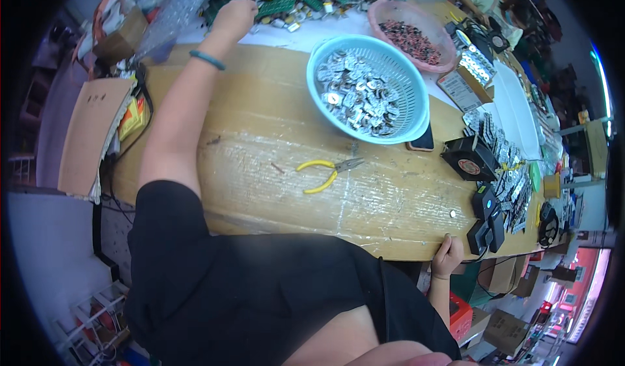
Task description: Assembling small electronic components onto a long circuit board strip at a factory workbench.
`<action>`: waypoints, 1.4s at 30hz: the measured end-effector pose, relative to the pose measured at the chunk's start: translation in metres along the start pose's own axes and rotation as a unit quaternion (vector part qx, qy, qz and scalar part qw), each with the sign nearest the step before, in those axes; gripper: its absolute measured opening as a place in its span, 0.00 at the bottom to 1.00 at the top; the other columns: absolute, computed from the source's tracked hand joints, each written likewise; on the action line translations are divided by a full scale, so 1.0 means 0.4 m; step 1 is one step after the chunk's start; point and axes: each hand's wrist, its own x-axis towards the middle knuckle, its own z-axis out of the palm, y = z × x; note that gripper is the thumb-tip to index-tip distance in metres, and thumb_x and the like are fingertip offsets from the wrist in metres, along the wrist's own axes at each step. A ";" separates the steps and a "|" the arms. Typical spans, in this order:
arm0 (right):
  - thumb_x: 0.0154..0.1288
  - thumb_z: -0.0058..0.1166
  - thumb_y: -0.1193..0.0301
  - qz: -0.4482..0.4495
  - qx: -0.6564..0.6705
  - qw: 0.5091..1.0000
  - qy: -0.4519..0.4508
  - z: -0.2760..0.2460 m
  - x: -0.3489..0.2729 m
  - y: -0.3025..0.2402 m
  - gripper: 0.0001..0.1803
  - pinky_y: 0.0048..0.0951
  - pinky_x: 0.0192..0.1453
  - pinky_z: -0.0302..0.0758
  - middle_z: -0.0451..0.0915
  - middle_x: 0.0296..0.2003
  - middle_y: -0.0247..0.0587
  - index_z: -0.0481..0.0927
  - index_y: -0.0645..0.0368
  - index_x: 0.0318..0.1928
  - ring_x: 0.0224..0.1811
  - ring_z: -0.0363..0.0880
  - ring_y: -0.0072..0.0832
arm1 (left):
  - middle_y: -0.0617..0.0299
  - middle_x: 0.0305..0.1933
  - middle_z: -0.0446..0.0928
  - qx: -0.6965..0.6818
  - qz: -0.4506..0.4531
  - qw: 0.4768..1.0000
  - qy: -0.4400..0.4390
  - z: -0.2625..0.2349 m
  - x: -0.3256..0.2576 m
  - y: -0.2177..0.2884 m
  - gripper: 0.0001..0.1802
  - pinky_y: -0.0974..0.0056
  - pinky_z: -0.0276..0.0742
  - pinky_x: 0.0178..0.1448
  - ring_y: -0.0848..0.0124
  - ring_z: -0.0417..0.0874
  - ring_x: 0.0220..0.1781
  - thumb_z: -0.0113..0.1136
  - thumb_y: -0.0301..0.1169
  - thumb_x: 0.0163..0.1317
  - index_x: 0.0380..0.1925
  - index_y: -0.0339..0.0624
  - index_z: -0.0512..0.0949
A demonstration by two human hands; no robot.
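My left hand [236,19] is stretched out to the far left, its fingers curled closed at the edge of a pile of green circuit boards [281,2] with small metal parts. What those fingers hold, if anything, is hidden. At the table's near right edge rests my right hand [448,256], closed with the thumb on top and nothing showing in it. A small round silvery piece [452,214] lies just beyond it. Yellow-handled pliers [331,172] lie on the middle of the table, jaws slightly apart, touched by neither hand.
A light blue basket [416,92] holds many small metal parts. Behind it stands a pink basket [377,15] of red and black pieces. A phone [423,140], a black fan [467,159] and black boxes [485,216] line the right. Cardboard [88,138] stands at the left edge.
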 end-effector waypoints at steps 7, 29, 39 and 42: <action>0.59 0.51 0.75 0.025 -0.022 0.999 0.021 -0.011 -0.020 -0.001 0.11 0.42 0.28 0.62 0.66 0.18 0.49 0.69 0.62 0.20 0.22 0.67 0.47 | 0.51 0.37 0.80 -0.253 0.249 0.933 0.062 -0.172 -0.035 0.394 0.09 0.58 0.75 0.43 0.53 0.80 0.39 0.57 0.30 0.60 0.36 0.37 0.79; 0.63 0.50 0.74 -0.053 0.132 0.986 -0.091 -0.041 0.016 0.030 0.09 0.38 0.28 0.66 0.72 0.21 0.49 0.75 0.64 0.26 0.23 0.71 0.44 | 0.56 0.38 0.81 -0.336 -0.012 0.937 0.095 -0.128 -0.177 0.302 0.10 0.62 0.77 0.46 0.62 0.83 0.39 0.61 0.32 0.57 0.38 0.42 0.82; 0.61 0.51 0.76 -0.037 0.063 0.997 -0.027 -0.034 0.003 0.053 0.09 0.36 0.26 0.63 0.69 0.18 0.47 0.73 0.63 0.23 0.20 0.67 0.40 | 0.56 0.46 0.76 0.022 0.039 0.999 0.024 0.190 0.086 0.218 0.15 0.55 0.70 0.55 0.60 0.74 0.54 0.62 0.39 0.53 0.41 0.51 0.83; 0.60 0.52 0.77 -0.038 0.045 0.998 -0.029 -0.028 -0.014 0.080 0.08 0.36 0.26 0.65 0.71 0.18 0.45 0.75 0.61 0.24 0.19 0.68 0.40 | 0.62 0.43 0.74 0.244 0.067 0.967 -0.040 0.117 0.102 0.351 0.11 0.57 0.60 0.56 0.64 0.68 0.54 0.55 0.35 0.58 0.38 0.48 0.83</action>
